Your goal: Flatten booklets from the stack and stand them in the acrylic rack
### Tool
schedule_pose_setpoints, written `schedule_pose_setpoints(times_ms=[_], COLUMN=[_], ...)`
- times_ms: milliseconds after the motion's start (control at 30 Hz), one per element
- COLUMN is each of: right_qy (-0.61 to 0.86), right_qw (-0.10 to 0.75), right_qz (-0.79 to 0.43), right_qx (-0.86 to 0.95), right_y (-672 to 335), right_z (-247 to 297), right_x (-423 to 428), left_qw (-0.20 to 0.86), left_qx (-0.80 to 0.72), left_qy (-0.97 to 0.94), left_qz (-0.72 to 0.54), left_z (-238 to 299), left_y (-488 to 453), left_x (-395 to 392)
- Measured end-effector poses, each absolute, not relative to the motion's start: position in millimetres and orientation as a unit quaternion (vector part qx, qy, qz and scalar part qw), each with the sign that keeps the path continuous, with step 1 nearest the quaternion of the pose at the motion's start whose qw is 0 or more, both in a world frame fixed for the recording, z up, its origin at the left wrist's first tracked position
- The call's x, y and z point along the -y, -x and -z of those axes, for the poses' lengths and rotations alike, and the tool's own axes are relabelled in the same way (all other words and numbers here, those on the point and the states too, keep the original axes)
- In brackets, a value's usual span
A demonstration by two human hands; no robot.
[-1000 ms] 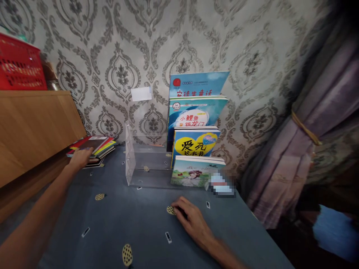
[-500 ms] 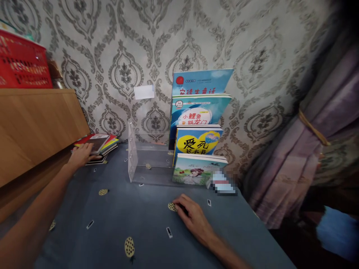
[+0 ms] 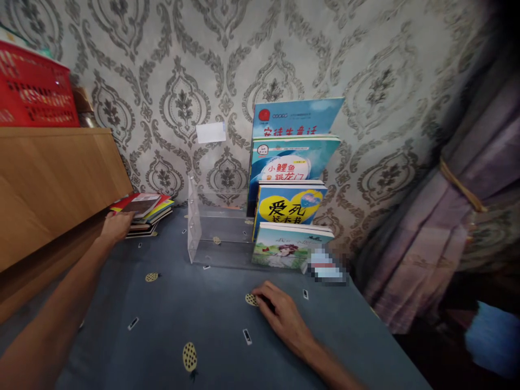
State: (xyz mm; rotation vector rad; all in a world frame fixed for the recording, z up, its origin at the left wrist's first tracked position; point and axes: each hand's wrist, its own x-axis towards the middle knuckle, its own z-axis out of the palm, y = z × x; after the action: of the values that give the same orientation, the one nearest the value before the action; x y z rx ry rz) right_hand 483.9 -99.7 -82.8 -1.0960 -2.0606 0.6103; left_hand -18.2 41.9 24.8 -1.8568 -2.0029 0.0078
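Note:
My left hand reaches far left and grips the near edge of a flat stack of books lying by the wall. My right hand rests on the blue patterned cloth, fingers curled loosely and holding nothing. A clear acrylic tiered book stand stands between the hands. Its right half holds several picture books upright in rising rows; its left half is bare.
A wooden cabinet stands at the left with a red basket on top. Patterned wallpaper carries a small white card. A tied purple curtain hangs at the right, past the table's edge.
My left hand has closed onto the edge of the book stack. The view has shifted slightly left. My right hand has stayed in place.

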Motion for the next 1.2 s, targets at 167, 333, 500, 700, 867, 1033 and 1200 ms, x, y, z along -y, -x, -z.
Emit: schedule_pose_setpoints(times_ms=[167,333,500,700,867,1033,1200], right_qy=[0.427,0.429,0.431,0.427,0.425,0.42,0.422], right_qw=[0.352,0.354,0.348,0.353,0.351,0.356,0.351], right_qz=[-0.233,-0.233,-0.231,-0.233,-0.226,-0.226,-0.22], right_qx=[0.8,0.798,0.8,0.799,0.803,0.804,0.807], right_y=[-483.5,-483.5,-483.0,-483.7,-483.1,-482.5,-482.7], right_z=[82.1,82.2,80.3,80.6,82.0,82.4,81.5], right_x=[101.0,100.3,100.7,101.1,100.1,100.6,101.7], left_qw=[0.231,0.249,0.194,0.223,0.239,0.247,0.253], left_qx=[0.706,0.715,0.737,0.719,0.716,0.713,0.704], left_qy=[0.669,0.653,0.648,0.658,0.654,0.652,0.66], left_qz=[0.012,0.023,-0.008,-0.023,-0.049,-0.069,-0.073], left_z=[-22.2,-10.7,-7.3,-3.1,5.9,10.1,20.0], left_y=[8.4,1.4,3.8,-7.8,-25.6,-34.7,-49.5], left_x=[-34.1,-34.9,-37.7,-13.6,14.8,37.5,68.6])
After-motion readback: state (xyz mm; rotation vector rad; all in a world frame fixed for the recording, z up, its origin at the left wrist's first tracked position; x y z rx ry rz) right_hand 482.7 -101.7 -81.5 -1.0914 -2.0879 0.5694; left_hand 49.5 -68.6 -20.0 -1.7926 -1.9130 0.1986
